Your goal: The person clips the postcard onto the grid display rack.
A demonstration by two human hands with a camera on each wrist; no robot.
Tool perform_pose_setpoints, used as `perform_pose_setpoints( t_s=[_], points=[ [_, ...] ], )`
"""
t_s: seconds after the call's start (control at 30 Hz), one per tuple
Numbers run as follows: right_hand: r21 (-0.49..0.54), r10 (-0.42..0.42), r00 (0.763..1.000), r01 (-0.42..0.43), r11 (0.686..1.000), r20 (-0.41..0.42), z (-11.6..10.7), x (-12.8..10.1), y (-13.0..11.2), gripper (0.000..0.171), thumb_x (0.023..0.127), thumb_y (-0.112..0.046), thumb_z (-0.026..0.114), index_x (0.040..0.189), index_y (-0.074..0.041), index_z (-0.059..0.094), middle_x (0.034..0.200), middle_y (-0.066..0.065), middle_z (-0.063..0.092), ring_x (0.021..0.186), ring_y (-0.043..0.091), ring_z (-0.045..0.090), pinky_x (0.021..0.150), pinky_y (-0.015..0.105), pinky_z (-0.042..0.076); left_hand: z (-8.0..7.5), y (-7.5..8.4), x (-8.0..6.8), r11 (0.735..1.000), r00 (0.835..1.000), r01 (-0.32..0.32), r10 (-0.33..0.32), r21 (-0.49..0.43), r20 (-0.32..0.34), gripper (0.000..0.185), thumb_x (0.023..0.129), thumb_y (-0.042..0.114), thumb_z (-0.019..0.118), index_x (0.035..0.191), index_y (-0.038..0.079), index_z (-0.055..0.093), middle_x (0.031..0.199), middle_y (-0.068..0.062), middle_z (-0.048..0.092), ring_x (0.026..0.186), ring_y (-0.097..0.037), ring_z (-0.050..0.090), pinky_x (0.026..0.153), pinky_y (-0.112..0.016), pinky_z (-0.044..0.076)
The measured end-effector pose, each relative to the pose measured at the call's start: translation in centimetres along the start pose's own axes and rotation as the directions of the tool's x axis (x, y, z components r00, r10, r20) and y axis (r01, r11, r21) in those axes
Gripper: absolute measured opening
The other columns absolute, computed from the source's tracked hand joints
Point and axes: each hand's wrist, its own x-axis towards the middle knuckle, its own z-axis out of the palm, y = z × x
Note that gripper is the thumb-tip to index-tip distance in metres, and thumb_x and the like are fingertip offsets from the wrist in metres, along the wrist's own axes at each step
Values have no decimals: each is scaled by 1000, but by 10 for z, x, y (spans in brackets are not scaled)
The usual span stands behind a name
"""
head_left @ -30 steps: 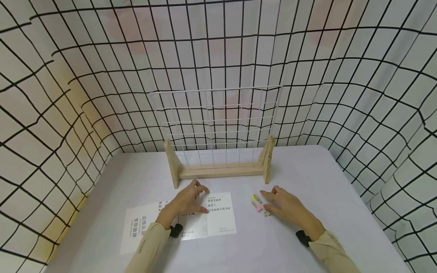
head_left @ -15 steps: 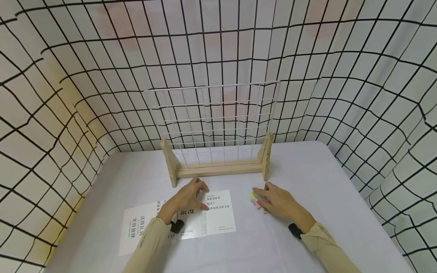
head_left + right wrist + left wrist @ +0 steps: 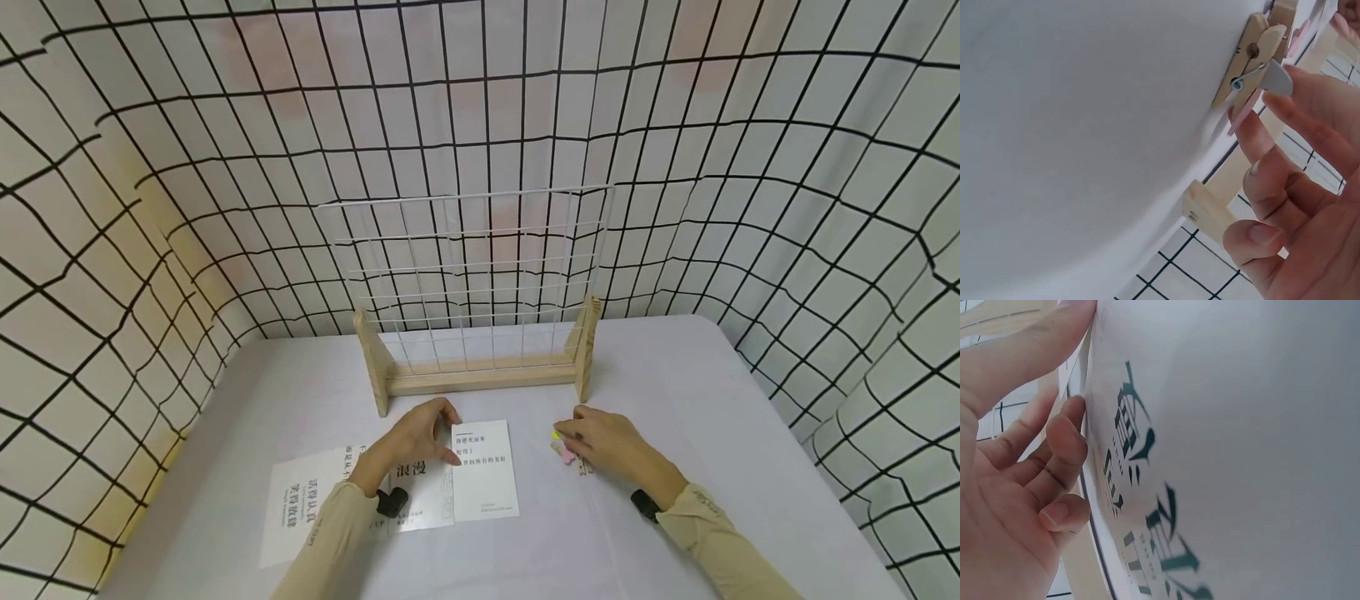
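Observation:
Several white cards printed with Chinese characters lie on the table in the head view. My left hand (image 3: 411, 446) rests over them, thumb and forefinger spread in a C at the left edge of the rightmost card (image 3: 486, 487). In the left wrist view the thumb (image 3: 1029, 347) reaches along a card's printed face (image 3: 1241, 456). My right hand (image 3: 611, 446) is at a small cluster of decorated mini clothespins, pinching one between thumb and forefinger. In the right wrist view, a wooden clothespin (image 3: 1247, 56) with a metal spring shows beside a grey piece (image 3: 1277, 79) at the fingertips.
Behind the hands stands a white wire grid rack (image 3: 480, 275) on a wooden base (image 3: 480, 381). Another card (image 3: 288, 508) lies at the left. Black netting (image 3: 480, 108) encloses the table (image 3: 675, 358) at the back and sides.
My right hand has moved left onto the clothespins, and its thumb and fingers have drawn together there. My left hand has stayed over the cards, with little movement.

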Motion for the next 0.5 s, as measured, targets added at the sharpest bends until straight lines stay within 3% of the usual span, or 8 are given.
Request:
perform_pose_setpoints(
  t_s=[0.17, 0.37, 0.5],
  points=[
    [-17, -28, 1000, 28, 999, -12, 5, 5, -1, 23, 91, -17, 78, 113, -11, 80, 87, -5, 59, 65, -1, 36, 54, 15, 33, 1, 0, 0, 999, 1000, -16, 16, -50, -3, 58, 68, 15, 98, 112, 8, 62, 100, -1, 63, 83, -14, 52, 70, -22, 45],
    [-20, -20, 999, 19, 1000, -45, 5, 5, -2, 10, 86, -9, 82, 94, -12, 78, 80, -5, 60, 63, -1, 45, 54, 15, 37, 1, 1, 0, 990, 1000, -7, 7, -142, -1, 55, 70, 9, 96, 114, 5, 63, 98, -6, 64, 81, -16, 52, 68, -21, 43],
    [9, -3, 997, 4, 1000, -76, 2, 3, -2, 11, 86, -6, 80, 96, -11, 77, 82, -3, 62, 63, 1, 47, 53, 16, 37, 3, -3, -2, 976, 1000, -9, 5, -216, -21, 50, 73, 6, 93, 115, 6, 65, 99, -6, 64, 79, -15, 51, 67, -19, 42]
  ],
)
